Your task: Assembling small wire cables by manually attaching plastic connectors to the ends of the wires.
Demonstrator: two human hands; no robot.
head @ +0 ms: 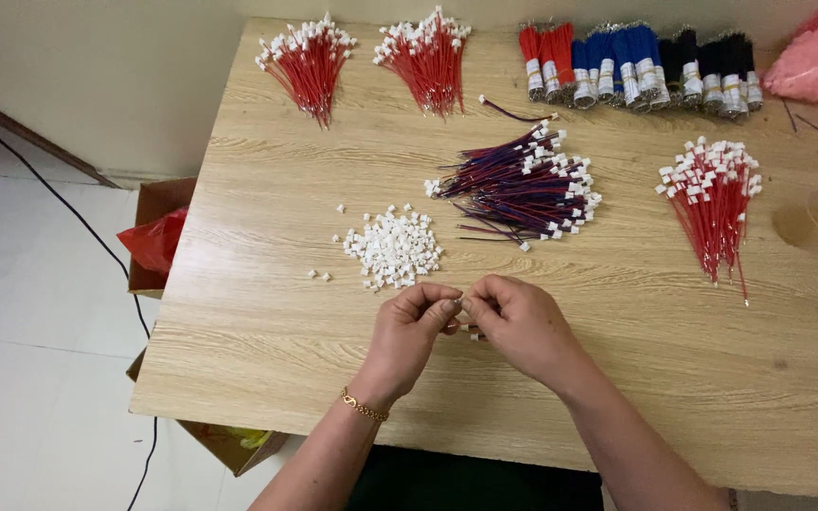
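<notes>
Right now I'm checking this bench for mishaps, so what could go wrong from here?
1. The left hand and right hand pinch something tiny between them; it could slip and be lost on the table.
2. The white connectors lie loose just beyond the hands; a forearm sweep might scatter them.
3. A few stray connectors sit toward the left edge and could roll off into the box below.

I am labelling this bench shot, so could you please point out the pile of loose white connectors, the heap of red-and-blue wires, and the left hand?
pile of white connectors (393,248), head view, middle of the pile.
heap of red-and-blue wires (515,185), head view, middle of the bundle.
left hand (411,331), head view, back of the hand.
</notes>
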